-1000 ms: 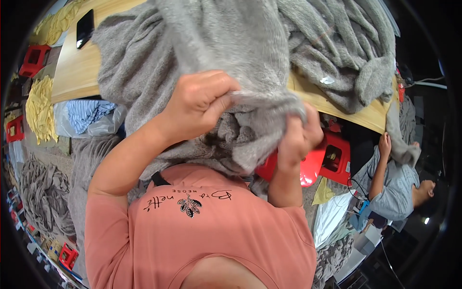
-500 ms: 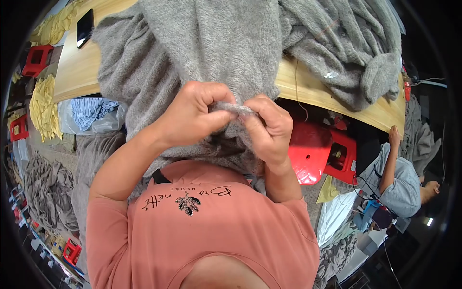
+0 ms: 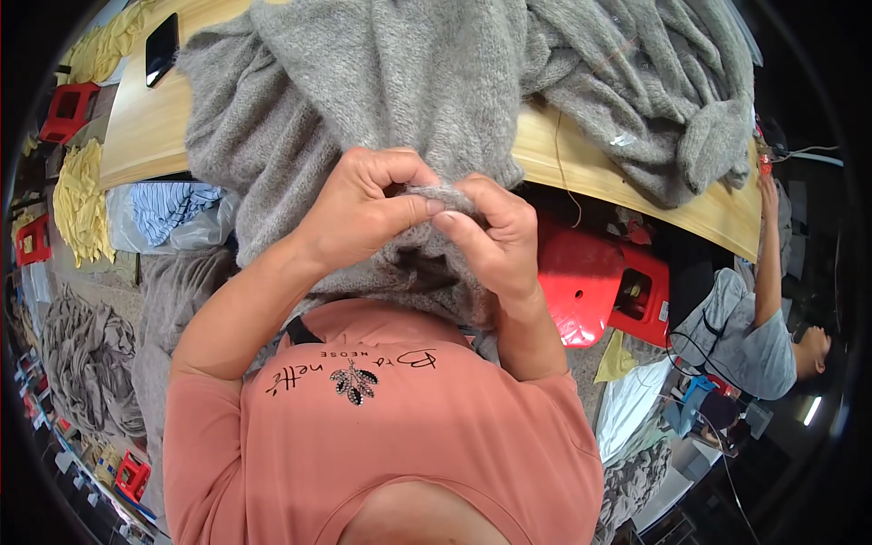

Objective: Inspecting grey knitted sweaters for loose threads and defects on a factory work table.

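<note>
A fuzzy grey knit garment drapes over the wooden table and hangs down toward my lap. My left hand pinches a narrow folded edge of it between thumb and fingers. Close beside it, my right hand grips the same edge, thumb pointing at the left thumb. A short strip of knit shows between the two hands, almost level. Whether anything small is held inside the fold, I cannot tell.
More grey knitwear is heaped on the right of the wooden table. A phone lies at the far left. Red stools stand below the table at right. Another person is nearby at right. Yellow cloth hangs at left.
My thumbs have come closer together along the knit edge, and my right hand has shifted slightly left. The other person's arm has stretched farther up along the table's right end.
</note>
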Available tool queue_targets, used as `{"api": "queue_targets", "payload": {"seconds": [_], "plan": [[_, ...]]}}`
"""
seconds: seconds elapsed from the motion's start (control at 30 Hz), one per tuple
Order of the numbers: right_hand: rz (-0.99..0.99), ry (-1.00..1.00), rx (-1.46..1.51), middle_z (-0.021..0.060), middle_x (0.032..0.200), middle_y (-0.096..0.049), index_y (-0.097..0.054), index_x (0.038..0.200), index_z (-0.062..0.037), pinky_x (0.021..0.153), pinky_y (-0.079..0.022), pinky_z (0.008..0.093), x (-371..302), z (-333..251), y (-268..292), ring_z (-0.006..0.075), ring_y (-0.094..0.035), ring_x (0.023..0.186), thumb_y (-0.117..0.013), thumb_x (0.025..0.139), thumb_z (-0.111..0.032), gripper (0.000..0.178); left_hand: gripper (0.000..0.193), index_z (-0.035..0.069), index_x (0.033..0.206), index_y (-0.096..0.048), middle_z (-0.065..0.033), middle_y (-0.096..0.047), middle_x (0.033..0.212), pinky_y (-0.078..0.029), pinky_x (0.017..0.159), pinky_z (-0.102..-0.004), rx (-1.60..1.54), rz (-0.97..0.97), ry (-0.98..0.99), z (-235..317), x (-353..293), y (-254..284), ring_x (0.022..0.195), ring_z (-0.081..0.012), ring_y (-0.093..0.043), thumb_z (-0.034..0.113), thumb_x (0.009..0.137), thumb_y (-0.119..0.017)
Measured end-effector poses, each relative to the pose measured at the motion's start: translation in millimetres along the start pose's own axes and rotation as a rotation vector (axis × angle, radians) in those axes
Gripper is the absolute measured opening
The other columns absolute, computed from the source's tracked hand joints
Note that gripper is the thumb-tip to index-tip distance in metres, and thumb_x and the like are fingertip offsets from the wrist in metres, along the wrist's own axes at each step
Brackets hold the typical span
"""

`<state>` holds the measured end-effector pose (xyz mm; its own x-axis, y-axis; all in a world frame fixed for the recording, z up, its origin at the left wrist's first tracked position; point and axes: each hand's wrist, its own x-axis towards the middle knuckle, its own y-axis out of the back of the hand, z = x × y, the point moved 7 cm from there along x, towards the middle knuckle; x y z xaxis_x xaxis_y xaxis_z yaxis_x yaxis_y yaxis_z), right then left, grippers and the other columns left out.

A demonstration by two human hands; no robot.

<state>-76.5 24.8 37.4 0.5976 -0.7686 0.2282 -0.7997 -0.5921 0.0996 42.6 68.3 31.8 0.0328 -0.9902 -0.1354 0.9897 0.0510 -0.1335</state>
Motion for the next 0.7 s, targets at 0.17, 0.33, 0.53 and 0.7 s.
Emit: {"api": "queue_targets", "payload": {"seconds": [0.17, 0.33, 0.53, 0.7], "plan": [[-0.126, 0.038, -0.184, 0.0068, 0.061, -0.051, -0.057, 0.071, 0.0018, 0.048, -0.036, 0.0236, 1, 1, -11, 0.0104, -0.047, 0.054, -0.058, 0.068, 0.005, 0.005, 0.003, -0.001, 0.073, -0.061, 0.0034, -0.052, 0.064, -0.035, 0.049, -0.0201, 0.096, 0.133, -0.096, 5, -2, 3, 0.058, -0.0020, -0.044, 0.002, 0.074, -0.060], [-0.042, 0.213, -0.464, 0.0080, 0.063, -0.050, -0.057, 0.076, 0.0007, 0.054, -0.039, 0.0251, 3, -4, -4, 0.0178, -0.048, 0.056, -0.061, 0.064, 0.004, 0.013, 0.006, 0.000, 0.074, -0.059, 0.0019, -0.054, 0.067, -0.036, 0.050, -0.0196, -0.201, 0.092, 0.149, -9, -2, 0, 0.058, -0.0030, -0.046, 0.005, 0.077, -0.058], [0.072, -0.515, -0.126, 0.0036, 0.086, -0.060, -0.057, 0.093, 0.0029, 0.072, -0.045, 0.0241, -48, 52, 37, 0.0099, -0.054, 0.078, -0.066, 0.068, -0.002, 0.027, 0.009, 0.001, 0.075, -0.057, -0.0009, -0.058, 0.069, -0.039, 0.053, -0.0178, -0.327, 0.170, 0.131, -7, 3, 11, 0.060, -0.0034, -0.050, 0.008, 0.081, -0.058], [-0.016, -0.539, 0.101, 0.0009, 0.079, -0.061, -0.060, 0.089, 0.0025, 0.066, -0.044, 0.0223, -78, 70, 30, 0.0063, -0.052, 0.073, -0.058, 0.074, 0.005, 0.015, 0.009, 0.001, 0.074, -0.058, -0.0017, -0.059, 0.069, -0.041, 0.054, -0.0186, -0.464, 0.182, 0.102, -6, 6, 12, 0.058, -0.0045, -0.051, 0.006, 0.081, -0.059]]}}
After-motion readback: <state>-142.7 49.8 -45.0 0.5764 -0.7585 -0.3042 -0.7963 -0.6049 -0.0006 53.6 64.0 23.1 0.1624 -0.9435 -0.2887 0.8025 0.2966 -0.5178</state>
